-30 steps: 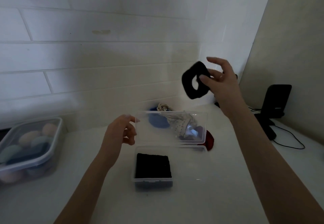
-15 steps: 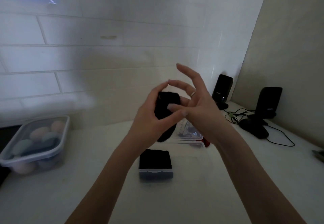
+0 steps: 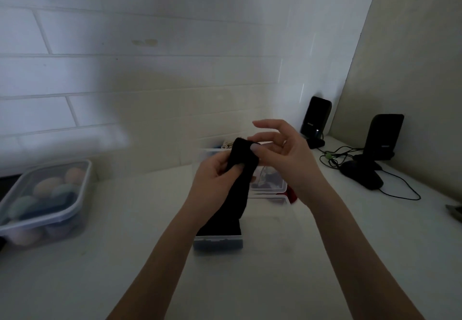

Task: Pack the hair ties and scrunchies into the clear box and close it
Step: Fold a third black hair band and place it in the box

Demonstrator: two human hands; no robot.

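At far left on the worktop (image 3: 125,257) we note a lidded tub (image 3: 45,202) of pastel sponges, not part of this job. Moving right, the left hand (image 3: 215,182) now pinches the black scrunchie (image 3: 241,169) between thumb and curled fingers; a second ago this hand was free beside the lid. The scrunchie, then a round ring held high in the right hand alone, is now pressed flat and hangs directly above the clear box (image 3: 218,241). The right hand (image 3: 282,154) holds the top edge with thumb and forefinger, the remaining fingers spread loosely. We judge that the item is being folded to fit, with placement next; the box already holds dark items and its lid (image 3: 270,187) is open. More ties lie behind the lid, so packing is incomplete. Further right, two black stands (image 3: 317,117) and a cable (image 3: 400,189) sit in the corner of the white tiled wall (image 3: 150,69).
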